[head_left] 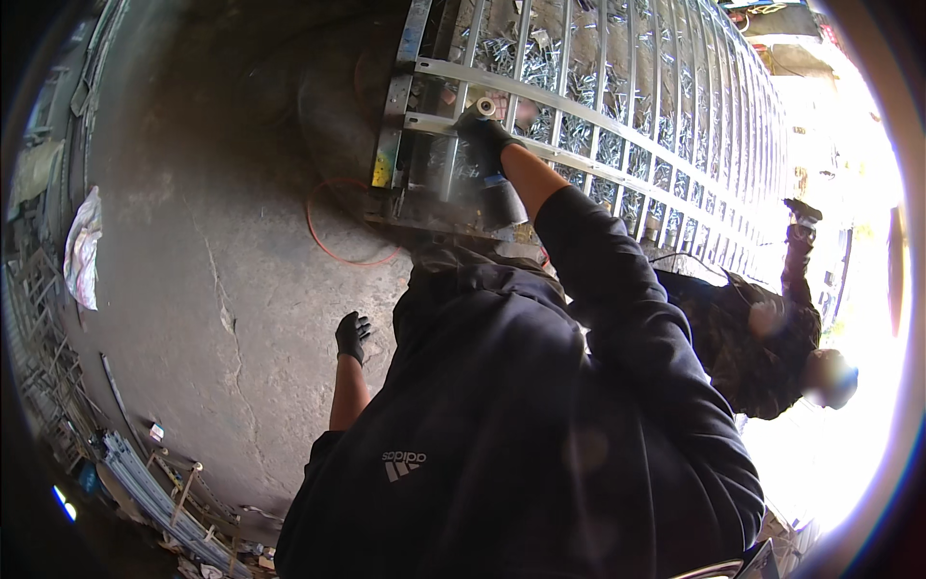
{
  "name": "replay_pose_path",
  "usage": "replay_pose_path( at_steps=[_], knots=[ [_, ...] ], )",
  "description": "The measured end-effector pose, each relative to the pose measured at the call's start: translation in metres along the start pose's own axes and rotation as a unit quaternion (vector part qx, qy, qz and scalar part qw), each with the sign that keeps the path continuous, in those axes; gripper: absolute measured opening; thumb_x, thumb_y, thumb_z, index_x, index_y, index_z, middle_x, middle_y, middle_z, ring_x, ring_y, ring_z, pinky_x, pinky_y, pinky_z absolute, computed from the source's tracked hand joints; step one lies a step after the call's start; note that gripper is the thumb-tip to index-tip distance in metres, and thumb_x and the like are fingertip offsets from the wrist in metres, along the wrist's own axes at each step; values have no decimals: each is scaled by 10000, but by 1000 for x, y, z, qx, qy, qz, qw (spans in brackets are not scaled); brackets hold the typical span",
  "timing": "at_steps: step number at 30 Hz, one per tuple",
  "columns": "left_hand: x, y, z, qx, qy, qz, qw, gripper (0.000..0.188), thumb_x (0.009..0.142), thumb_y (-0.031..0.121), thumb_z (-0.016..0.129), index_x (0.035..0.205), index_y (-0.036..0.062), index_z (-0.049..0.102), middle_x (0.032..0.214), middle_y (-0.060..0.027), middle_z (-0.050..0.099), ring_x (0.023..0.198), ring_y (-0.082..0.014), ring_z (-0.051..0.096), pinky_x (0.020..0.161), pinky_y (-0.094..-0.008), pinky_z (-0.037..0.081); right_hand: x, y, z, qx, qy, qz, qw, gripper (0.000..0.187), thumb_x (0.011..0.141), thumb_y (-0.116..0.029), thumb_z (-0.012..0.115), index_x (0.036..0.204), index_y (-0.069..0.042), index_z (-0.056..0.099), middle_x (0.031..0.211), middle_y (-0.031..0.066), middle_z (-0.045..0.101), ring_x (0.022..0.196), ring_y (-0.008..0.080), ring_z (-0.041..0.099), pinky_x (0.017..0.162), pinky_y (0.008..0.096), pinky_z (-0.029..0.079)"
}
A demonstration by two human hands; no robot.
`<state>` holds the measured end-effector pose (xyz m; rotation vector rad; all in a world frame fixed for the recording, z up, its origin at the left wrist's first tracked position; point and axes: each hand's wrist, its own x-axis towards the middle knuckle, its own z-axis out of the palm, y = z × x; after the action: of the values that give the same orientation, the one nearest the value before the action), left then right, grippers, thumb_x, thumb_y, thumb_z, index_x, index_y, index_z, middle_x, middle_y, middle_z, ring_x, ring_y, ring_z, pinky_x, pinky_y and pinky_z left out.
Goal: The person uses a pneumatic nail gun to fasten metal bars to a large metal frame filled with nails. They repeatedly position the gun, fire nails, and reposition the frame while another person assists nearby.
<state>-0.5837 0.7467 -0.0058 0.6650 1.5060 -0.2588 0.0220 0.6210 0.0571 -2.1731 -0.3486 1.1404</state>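
Note:
My right hand (482,138), in a dark glove, reaches over the metal frame (617,111) of parallel bars. Its fingers are closed round a can-like thing with a pale, ringed round top (486,107); its exact kind does not show. Below the wrist, near the frame's near edge, is a dark cylindrical thing (503,205), partly blurred. My left hand (353,336), also gloved in dark cloth, hangs over the concrete floor with its fingers apart and holds nothing.
Many small shiny metal pieces (579,145) lie beneath the bars. An orange hose (311,227) loops on the floor (193,241). Another person (752,333) is at the right by the frame. Metal lengths (154,492) lie at the lower left; a crumpled pale sheet (84,249) is at the left.

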Motion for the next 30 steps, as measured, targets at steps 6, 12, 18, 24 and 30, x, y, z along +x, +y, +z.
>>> replay_pose_path(
  at_steps=[6, 12, 18, 24, 30],
  knots=[
    [-3, -17, 10, 28, -5, -35, 999, 474, 1020, 383, 564, 1416, 123, 548, 1273, -137, 696, 1122, -302, 668, 933, -460, 507, 9, 12, 18, -155, 59, 34, 986, 840, 964, -498, 586, 1556, -19, 232, 1307, 231, 656, 1204, 435, 640, 971, 494, 518],
    [0, -15, 22, -15, -23, -7, 1000, 483, 1025, 368, 569, 1436, 117, 533, 1248, -136, 700, 1100, -301, 676, 903, -452, 520, -33, -36, 3, -252, 45, 46, 966, 705, 935, -440, 640, 1540, -149, 424, 1405, 213, 617, 1272, 400, 614, 1045, 472, 502],
    [-1, -6, 38, 4, -21, -20, 1000, 461, 1020, 369, 582, 1404, 115, 554, 1227, -125, 705, 1050, -286, 684, 897, -453, 523, -45, -59, -2, -223, 53, 39, 973, 465, 928, -372, 626, 1356, -191, 641, 1246, 184, 687, 1113, 347, 673, 941, 443, 537],
    [-1, 7, 45, 2, -25, -21, 999, 469, 1013, 383, 586, 1400, 120, 559, 1230, -125, 702, 1065, -288, 676, 909, -470, 518, -38, -47, 4, -233, 68, 86, 966, 457, 956, -387, 563, 1283, -82, 657, 1089, 184, 737, 916, 312, 749, 789, 435, 593],
    [-8, 11, 42, -17, -35, -6, 999, 506, 1002, 368, 589, 1430, 102, 534, 1270, -164, 675, 1110, -327, 654, 934, -485, 518, -43, -61, -2, -222, 33, 65, 972, 413, 964, -334, 581, 1358, -221, 636, 1021, 162, 739, 864, 287, 752, 781, 438, 596]
  ],
)
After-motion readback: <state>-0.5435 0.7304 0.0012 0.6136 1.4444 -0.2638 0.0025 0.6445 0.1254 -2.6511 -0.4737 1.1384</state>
